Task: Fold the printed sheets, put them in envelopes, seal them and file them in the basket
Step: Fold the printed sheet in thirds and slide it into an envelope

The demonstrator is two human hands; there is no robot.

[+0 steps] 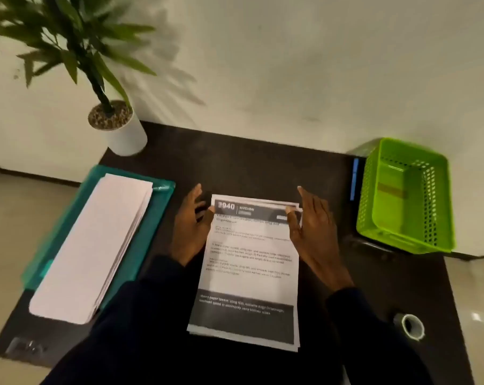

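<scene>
A stack of printed sheets (249,273) lies in the middle of the dark table, its black header at the far end. My left hand (192,226) rests at the stack's far left corner, thumb on the paper edge. My right hand (308,226) is at the far right corner, thumb and fingers pinching the top sheet's edge, which is slightly raised. A pile of long white envelopes (93,245) lies on a teal folder (157,212) at the left. The green plastic basket (441,201) stands at the right, with nothing but a brown strip showing inside.
A potted plant in a white pot (124,134) stands at the table's far left corner. A roll of clear tape (410,326) lies near the right front. A dark device with a blue edge (355,179) stands beside the basket. Wall behind, floor on both sides.
</scene>
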